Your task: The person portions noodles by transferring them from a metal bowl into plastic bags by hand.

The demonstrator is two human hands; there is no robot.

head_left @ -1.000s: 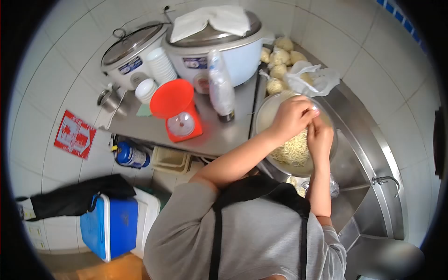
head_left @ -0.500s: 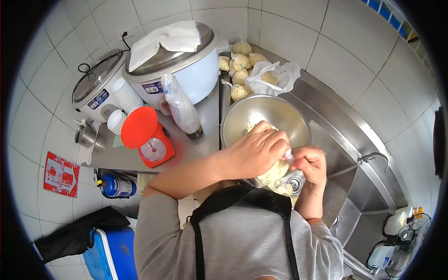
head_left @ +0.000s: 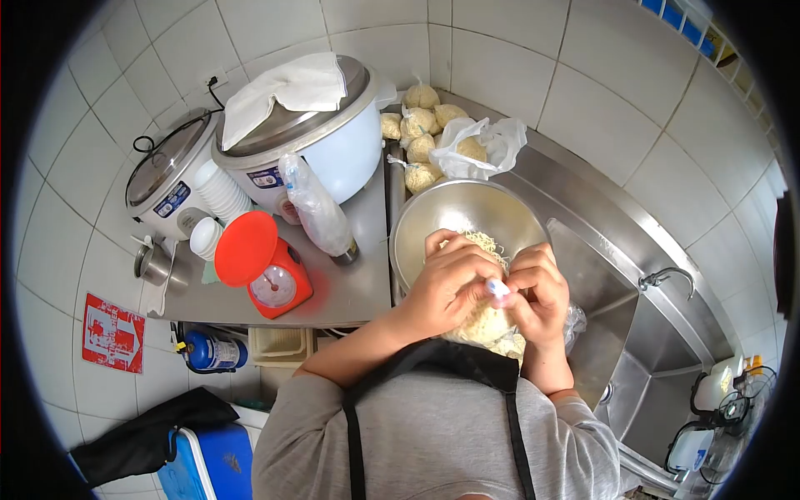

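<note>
Bulging, the clear plastic bag (head_left: 477, 330) shows pale-yellow noodles (head_left: 468, 323) inside.

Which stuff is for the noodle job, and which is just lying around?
Seems part of the job:
- noodles
- bowl
- held bag
- filled bags by the wall
- perhaps the scale; I can't be sure

Seems just lying about:
- cookers
- cloth
- cups
- extinguisher
- cool box

Arms (head_left: 367, 343) bent inward, left fingers (head_left: 468, 270) and right fingers (head_left: 536, 275) curled close together.
</note>
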